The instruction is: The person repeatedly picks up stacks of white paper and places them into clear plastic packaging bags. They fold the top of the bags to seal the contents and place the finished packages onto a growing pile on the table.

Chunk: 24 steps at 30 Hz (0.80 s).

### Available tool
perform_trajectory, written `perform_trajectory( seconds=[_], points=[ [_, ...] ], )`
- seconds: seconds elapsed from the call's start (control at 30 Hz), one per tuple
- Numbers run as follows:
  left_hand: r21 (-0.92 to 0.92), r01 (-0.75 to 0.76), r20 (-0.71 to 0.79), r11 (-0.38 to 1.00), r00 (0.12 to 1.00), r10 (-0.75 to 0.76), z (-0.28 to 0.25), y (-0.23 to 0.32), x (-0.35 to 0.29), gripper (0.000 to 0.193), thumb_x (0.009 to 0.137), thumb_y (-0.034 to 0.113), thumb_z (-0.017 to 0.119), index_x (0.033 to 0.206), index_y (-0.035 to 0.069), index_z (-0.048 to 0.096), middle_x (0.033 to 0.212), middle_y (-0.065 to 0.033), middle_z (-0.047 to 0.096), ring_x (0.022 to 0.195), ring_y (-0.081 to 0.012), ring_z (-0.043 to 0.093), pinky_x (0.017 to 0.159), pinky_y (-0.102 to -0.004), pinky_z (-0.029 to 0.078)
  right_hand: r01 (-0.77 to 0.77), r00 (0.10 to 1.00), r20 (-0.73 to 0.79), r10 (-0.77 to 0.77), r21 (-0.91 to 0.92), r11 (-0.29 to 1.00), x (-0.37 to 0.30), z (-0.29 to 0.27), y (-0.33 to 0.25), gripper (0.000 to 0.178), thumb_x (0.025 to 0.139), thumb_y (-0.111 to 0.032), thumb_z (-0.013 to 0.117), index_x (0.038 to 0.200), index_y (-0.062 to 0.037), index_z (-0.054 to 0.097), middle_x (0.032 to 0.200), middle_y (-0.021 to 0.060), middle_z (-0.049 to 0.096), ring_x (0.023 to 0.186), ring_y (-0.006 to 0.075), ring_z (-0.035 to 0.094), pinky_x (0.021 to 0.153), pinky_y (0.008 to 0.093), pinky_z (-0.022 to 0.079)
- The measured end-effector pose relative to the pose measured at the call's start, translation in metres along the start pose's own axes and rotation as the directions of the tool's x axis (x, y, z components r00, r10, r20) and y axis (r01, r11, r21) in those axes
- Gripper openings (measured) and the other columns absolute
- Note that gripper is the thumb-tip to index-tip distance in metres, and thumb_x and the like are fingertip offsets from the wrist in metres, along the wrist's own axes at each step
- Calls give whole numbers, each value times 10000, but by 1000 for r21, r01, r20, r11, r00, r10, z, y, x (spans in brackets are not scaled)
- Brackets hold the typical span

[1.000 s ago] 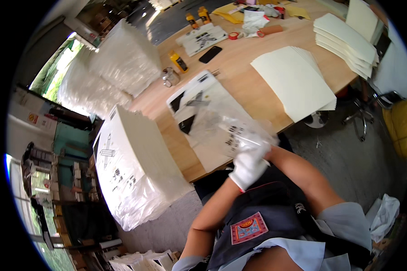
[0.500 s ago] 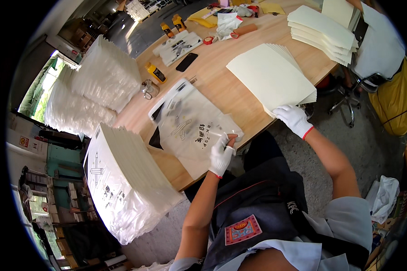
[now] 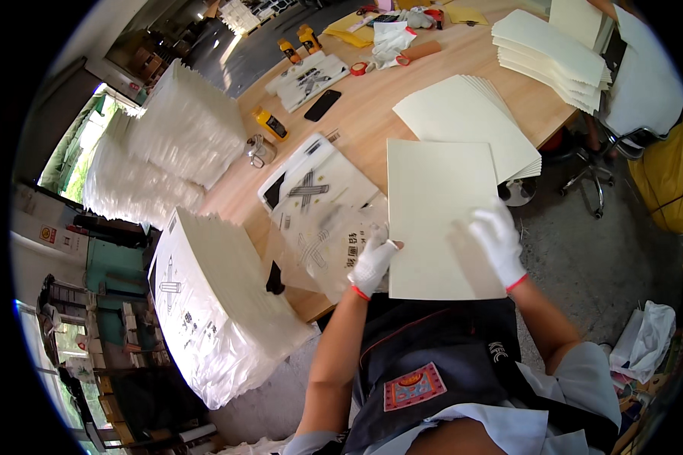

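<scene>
My left hand [image 3: 373,262], in a white glove, is closed on the edge of a clear printed plastic bag [image 3: 311,243], its bare thumb against the left edge of a cream paper stack [image 3: 442,220]. This stack is held in front of me over the table's near edge, partly covering the bag. My right hand [image 3: 498,244], also gloved, is over the stack's right side, blurred, with fingers stretched and a shadow on the paper. Further printed bags [image 3: 322,171] lie flat under the held one. Behind the held stack is a fanned pile of cream paper [image 3: 463,114].
A tall stack of filled bags [image 3: 220,288] stands at the left, with wrapped piles [image 3: 182,129] behind. A jar [image 3: 261,152], a yellow bottle [image 3: 270,123] and a phone [image 3: 322,105] are on the table [image 3: 364,114]. Another person [image 3: 645,83] sits at the far right by more paper [image 3: 550,61].
A paper stack now lies in front of me, beside the bag. My right hand has left the fanned pile's corner and is over this stack. The left hand stays at the bag's edge.
</scene>
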<state>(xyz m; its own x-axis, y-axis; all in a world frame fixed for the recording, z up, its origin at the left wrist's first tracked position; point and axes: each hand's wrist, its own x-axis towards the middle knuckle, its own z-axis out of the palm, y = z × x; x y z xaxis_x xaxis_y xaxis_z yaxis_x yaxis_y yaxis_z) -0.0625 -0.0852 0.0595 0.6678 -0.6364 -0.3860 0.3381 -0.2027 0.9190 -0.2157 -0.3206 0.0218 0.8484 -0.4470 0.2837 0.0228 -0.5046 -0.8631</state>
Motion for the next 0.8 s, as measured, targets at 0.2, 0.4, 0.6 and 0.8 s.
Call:
perform_trajectory(
  seconds=[0.2, 0.4, 0.6, 0.8],
  points=[
    [830, -171, 62, 531, 974, 217, 33, -15, -20, 658, 783, 166, 589, 1353, 18, 296, 1121, -264, 553, 839, -405, 626, 726, -446, 519, -491, 866, 353, 354, 734, 469, 7, 32, 5, 428, 916, -291, 571, 1172, 51, 565, 1183, 110, 594, 1102, 195, 550, 961, 302, 400],
    [841, -405, 204, 359, 852, 483, 64, -65, -19, 527, 785, 140, 585, 1267, -1, 425, 1183, -228, 519, 859, -386, 617, 756, -455, 507, -140, 990, 36, 139, 32, 990, 1, 62, -25, 300, 851, -294, 634, 806, -14, 534, 746, 174, 494, 659, 320, 517, 604, 377, 407],
    [-398, -382, -373, 834, 898, 233, -43, 41, -74, 471, 955, 236, 503, 1390, 76, 419, 1001, -32, 593, 938, -144, 594, 648, -255, 515, 318, 919, 314, -240, -228, 920, 24, 11, -96, 207, 815, -248, 643, 789, -66, 548, 763, 119, 541, 665, 295, 569, 562, 394, 447],
    [190, -465, -185, 865, 848, 497, -56, 84, -115, 489, 938, 180, 505, 1396, 42, 401, 1277, -120, 551, 970, -129, 599, 750, -253, 496, 740, 617, 664, -423, -307, 599, 40, 38, -123, 146, 790, -264, 602, 779, -119, 600, 842, 57, 602, 680, 239, 613, 508, 397, 487]
  ],
)
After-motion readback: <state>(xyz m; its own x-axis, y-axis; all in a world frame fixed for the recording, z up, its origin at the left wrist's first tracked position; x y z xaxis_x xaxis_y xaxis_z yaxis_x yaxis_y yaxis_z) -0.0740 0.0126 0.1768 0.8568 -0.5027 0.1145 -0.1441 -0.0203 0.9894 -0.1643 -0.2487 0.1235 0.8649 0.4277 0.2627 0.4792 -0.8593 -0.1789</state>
